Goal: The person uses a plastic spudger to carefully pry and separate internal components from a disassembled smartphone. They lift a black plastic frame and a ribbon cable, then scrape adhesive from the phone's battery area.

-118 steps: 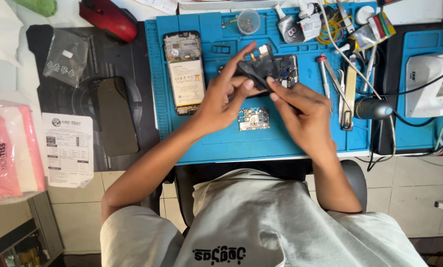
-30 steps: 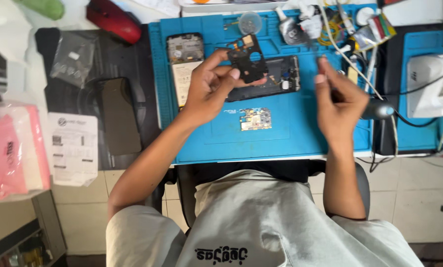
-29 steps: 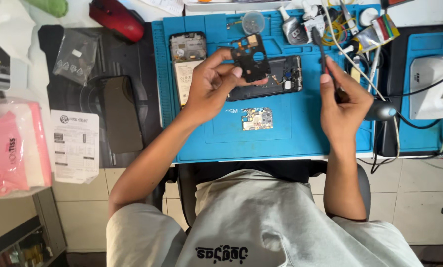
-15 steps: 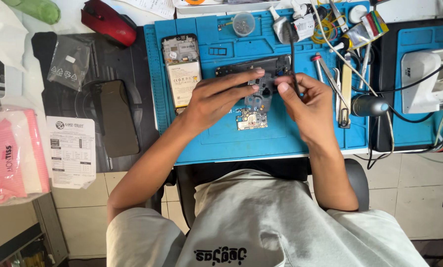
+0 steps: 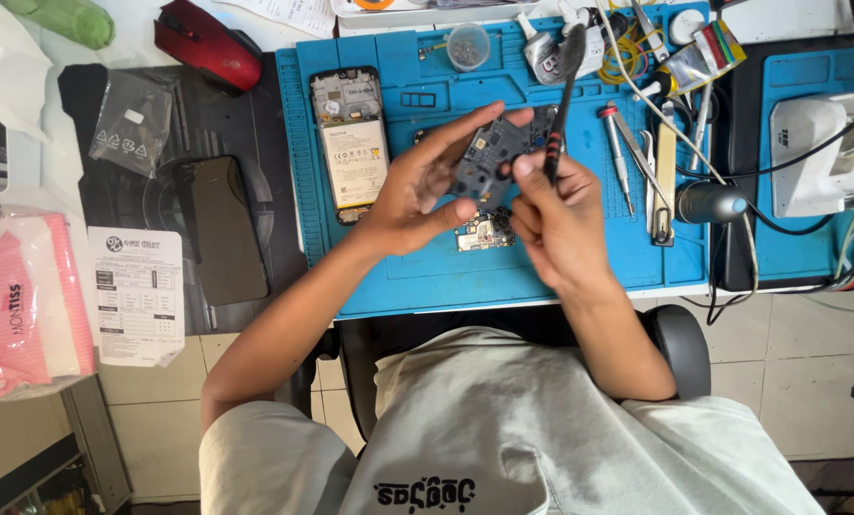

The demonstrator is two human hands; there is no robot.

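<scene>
Dark phone cover plate (image 5: 489,162) sits above the blue mat (image 5: 580,257), pinched in the left hand (image 5: 417,191). Right hand (image 5: 561,215), at 3 o'clock, grips a black brush (image 5: 562,86). Step underway: cleaning the plate. Next move calls for light, controlled strokes. Circuit board (image 5: 484,231) lies at 6 o'clock.

Workbench (image 5: 255,29), white top. Blue mat (image 5: 427,257) at centre; black mat (image 5: 160,200) to its left. Red mouse (image 5: 208,52) at far edge. Printed paper slip (image 5: 141,296) at near-left edge beside pink tissue pack (image 5: 21,300).
</scene>
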